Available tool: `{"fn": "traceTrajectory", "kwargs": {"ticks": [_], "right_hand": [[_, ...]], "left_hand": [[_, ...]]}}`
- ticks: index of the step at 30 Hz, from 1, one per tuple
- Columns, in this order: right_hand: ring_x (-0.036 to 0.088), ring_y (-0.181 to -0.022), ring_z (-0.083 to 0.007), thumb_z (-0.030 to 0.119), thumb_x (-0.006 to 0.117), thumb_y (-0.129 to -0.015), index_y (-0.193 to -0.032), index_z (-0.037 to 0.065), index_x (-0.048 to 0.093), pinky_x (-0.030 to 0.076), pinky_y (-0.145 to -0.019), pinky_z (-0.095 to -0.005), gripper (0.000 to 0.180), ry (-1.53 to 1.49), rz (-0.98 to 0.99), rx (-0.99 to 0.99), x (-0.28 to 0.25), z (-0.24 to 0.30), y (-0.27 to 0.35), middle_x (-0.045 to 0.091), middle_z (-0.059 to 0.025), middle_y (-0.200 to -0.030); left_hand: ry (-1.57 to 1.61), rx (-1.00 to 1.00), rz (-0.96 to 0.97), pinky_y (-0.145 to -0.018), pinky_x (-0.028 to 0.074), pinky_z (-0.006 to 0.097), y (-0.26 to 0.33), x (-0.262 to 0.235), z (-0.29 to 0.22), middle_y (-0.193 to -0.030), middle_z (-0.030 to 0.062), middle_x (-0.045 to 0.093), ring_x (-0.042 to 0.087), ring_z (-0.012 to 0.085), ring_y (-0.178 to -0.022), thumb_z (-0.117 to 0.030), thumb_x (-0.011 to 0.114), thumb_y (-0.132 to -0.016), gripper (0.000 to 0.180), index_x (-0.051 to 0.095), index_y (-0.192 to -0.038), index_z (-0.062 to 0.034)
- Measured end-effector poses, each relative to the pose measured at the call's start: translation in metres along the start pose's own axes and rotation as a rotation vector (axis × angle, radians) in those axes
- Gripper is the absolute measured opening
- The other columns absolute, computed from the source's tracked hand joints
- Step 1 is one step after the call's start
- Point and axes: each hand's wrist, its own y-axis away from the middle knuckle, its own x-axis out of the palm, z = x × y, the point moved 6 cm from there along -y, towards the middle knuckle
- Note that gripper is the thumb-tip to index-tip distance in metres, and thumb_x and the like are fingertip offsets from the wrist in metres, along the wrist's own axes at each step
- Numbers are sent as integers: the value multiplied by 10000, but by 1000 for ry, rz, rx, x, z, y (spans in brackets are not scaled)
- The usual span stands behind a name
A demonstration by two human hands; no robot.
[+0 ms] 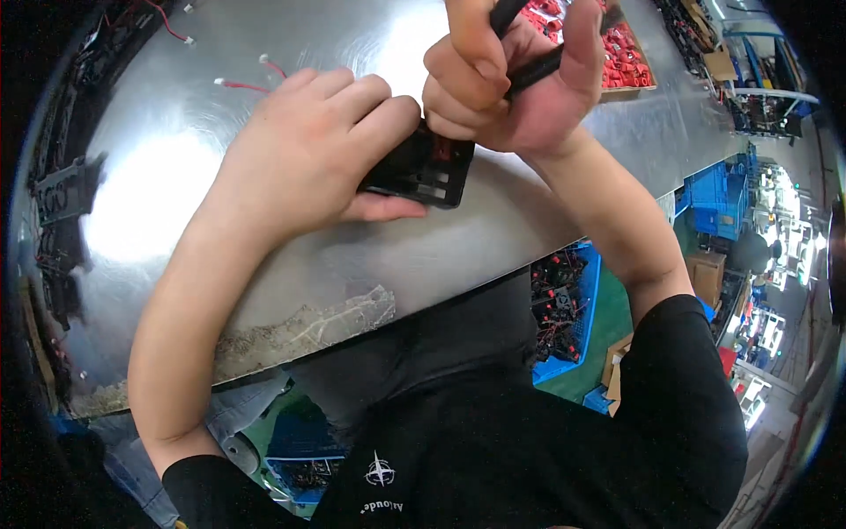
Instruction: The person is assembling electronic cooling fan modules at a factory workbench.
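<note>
My left hand [322, 150] is closed around a small black plastic housing [445, 187], its thumb below and its fingers over the top. The housing has slots at its near right corner and a bit of red inside. A hand tool with two black handles [538, 72] is gripped in my right hand [511, 88], right above the housing. My fingers hide the tool's working end, so its exact kind does not show. Red wires [242, 85] with white connectors stick out beyond my left hand.
An open carton of small red parts [624, 62] stands at the far right of the metal table [441, 256]. Black parts [62, 194] line the left edge. Below the table's near edge, a blue crate [582, 309] holds black parts with red wires. Worn tape [352, 317] covers part of the edge.
</note>
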Motion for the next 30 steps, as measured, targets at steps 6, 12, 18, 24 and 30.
{"fn": "traceTrajectory", "kwargs": {"ticks": [6,12,18,24,30], "right_hand": [[300,-497,-107,907,424,-952,-872,82,493,261,-494,-281,831,1,67,56,1,-4,-2,403,-5,-623],[281,-424,-92,902,486,-932,-795,82,492,230,-402,-281,832,-219,192,101,-1,-16,-5,388,4,-557],[290,-383,-94,931,498,-899,-708,91,492,222,-359,-283,862,-138,211,122,7,-13,-11,414,2,-531],[329,-570,-62,994,463,-849,-929,76,501,280,-540,-251,922,-278,326,-52,0,-13,0,343,65,-668],[419,-653,-98,931,541,-878,-1209,97,496,341,-616,-282,898,74,116,-305,-21,28,8,449,6,-866]], "left_hand": [[-13,29,-11,-886,515,416,3,0,-3,-1009,53,631,649,273,-991,-596,827,-744,650,636,-1132,-112],[23,50,19,-895,515,418,6,4,-2,-988,52,630,652,275,-991,-614,814,-754,670,638,-1165,-114],[41,57,2,-889,515,418,5,1,-1,-979,52,631,655,272,-991,-616,821,-745,658,633,-1130,-117],[61,15,36,-882,510,409,5,-2,-4,-1002,57,631,656,274,-1007,-589,838,-738,633,626,-1095,-111],[-49,-216,-38,-837,477,397,4,-3,-14,-986,58,604,623,249,-955,-534,873,-734,607,614,-1098,-124]]}}
